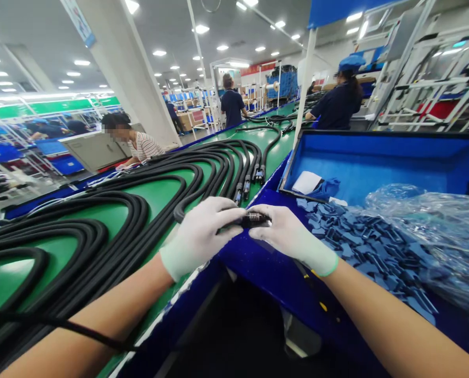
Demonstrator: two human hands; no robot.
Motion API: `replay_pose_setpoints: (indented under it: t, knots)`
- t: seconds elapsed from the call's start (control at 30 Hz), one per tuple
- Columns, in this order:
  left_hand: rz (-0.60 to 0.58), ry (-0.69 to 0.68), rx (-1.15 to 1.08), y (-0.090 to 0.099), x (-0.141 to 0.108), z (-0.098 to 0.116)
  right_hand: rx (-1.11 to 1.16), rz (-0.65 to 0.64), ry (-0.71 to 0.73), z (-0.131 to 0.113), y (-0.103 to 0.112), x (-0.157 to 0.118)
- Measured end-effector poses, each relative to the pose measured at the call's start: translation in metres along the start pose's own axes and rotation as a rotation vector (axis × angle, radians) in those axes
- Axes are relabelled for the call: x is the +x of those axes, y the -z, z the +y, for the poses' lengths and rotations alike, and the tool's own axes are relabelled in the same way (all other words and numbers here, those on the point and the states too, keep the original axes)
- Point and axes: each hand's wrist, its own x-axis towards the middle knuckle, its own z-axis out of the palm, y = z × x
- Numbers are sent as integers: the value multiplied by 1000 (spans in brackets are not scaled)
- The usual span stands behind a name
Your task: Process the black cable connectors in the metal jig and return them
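Note:
Both hands wear white gloves and meet over the blue ledge (266,265) beside the green belt. My left hand (205,231) is closed around the end of a thick black hose (180,210), which runs back onto the belt. From its fingers a dark ribbed end fitting (255,217) sticks out to the right. My right hand (284,231) pinches the far tip of that fitting between thumb and fingers, partly hiding it. Just beyond the hands lie other hose ends (247,185) with grey-blue pieces on them.
Many looped black hoses (140,205) cover the green belt (159,181). To the right are a heap of small blue-grey plastic pieces (360,247), clear plastic film (435,231) and a blue bin (395,157). A white post (303,89) stands ahead. Several co-workers (232,102) are farther off.

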Motion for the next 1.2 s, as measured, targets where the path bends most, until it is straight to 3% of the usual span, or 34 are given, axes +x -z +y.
replay_pose_setpoints:
  t: [0.1,0.3,0.63,0.7,0.87,1.0,1.2]
  knots:
    - [-120,-46,-77,-13,10,-5,15,-44,-25,-3,1,-2]
    - [-96,54,-168,-17,17,7,135,0,-61,-2,5,-1]
    - [-73,-163,-57,-28,10,0,275,-72,-95,-6,8,-3]
    - [-107,-94,-155,-26,11,-1,273,-56,-105,-3,6,-3]
    - [-302,303,-555,-15,17,-3,275,9,-127,6,-3,-3]
    - [-322,555,-728,-12,20,-7,322,-22,-131,6,-6,-3]
    - [-467,624,-744,-13,16,-8,318,-31,-122,4,-8,-7]
